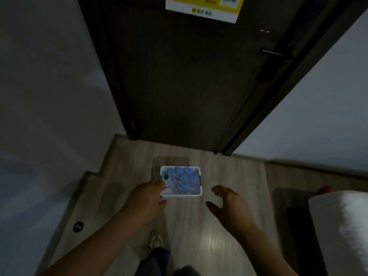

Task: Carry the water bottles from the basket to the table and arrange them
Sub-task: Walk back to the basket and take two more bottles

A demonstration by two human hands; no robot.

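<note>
Currently, head view: white basket (pixel 180 193) sits on the wood floor (pixel 209 236) before a dark door (pixel 179 76), holding blue-capped water bottles (pixel 185 179) – upright. Left hand (pixel 148 198) covers its left rim; grip cannot be told. Right hand (pixel 229 204) – fingers spread, empty – beside it

A single head-worn wide-angle camera looks steeply down from standing height at the wooden floor (pixel 201 232), facing a dark door (pixel 185 76).

Left hand (pixel 147 198) fingertips hidden against basket (pixel 196 193) corner, grasp unclear. Bottle (pixel 180 174) bodies blurred, only caps distinct. Yellow notice (pixel 203 7) on door cropped by top edge, text unreadable.
</note>
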